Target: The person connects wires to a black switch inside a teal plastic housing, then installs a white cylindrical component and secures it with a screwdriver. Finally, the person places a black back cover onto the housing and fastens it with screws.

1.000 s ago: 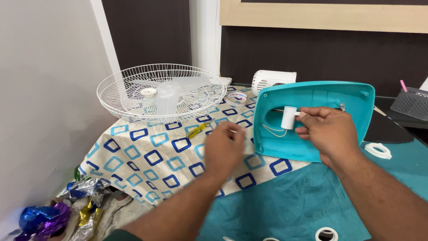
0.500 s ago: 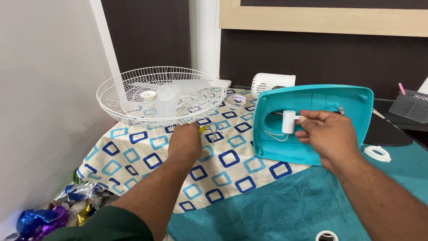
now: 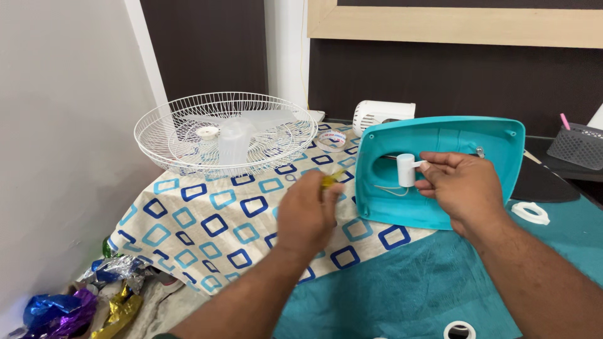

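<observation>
Upright, the teal fan housing (image 3: 440, 172) exposes its cavity; the right hand (image 3: 461, 188) pinches the white capacitor (image 3: 406, 169) there, while the left hand (image 3: 306, 216) closes around a yellow-handled screwdriver (image 3: 331, 180).

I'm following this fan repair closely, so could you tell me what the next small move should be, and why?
Probably bring the left hand, gripping the yellow tool, across to the white part that the right hand steadies against the teal housing; tool and part are apart.
</observation>
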